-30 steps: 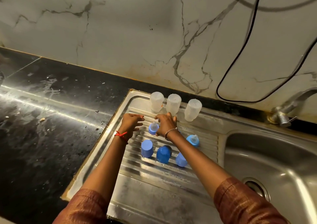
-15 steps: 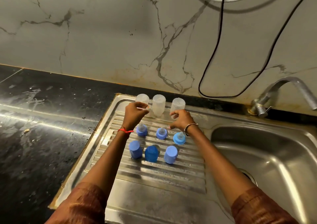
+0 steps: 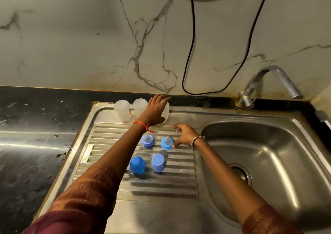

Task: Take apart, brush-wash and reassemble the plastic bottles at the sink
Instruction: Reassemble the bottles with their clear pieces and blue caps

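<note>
Three translucent bottle bodies stand in a row at the back of the steel drainboard (image 3: 161, 189): the left bottle (image 3: 122, 111), the middle bottle (image 3: 139, 106) and the right bottle (image 3: 166, 112). My left hand (image 3: 155, 109) reaches across and lies over the right bottle with fingers stretched, hiding most of it. Two blue nipple rings (image 3: 147, 141) (image 3: 167, 143) and two blue caps (image 3: 137, 164) (image 3: 158, 162) stand on the ribs; my left forearm hides other parts. My right hand (image 3: 185, 135) hovers loosely curled, holding nothing, its thumb beside the right ring.
The sink basin (image 3: 268, 153) with its drain (image 3: 240, 172) lies to the right, under a metal tap (image 3: 268, 79). A black cable (image 3: 189, 54) hangs down the marble wall. A wet black countertop (image 3: 35, 135) runs to the left.
My left hand has crossed from the left bottle to the right bottle. My right hand has drawn back from that bottle to beside the right nipple ring. The view has shifted right.
</note>
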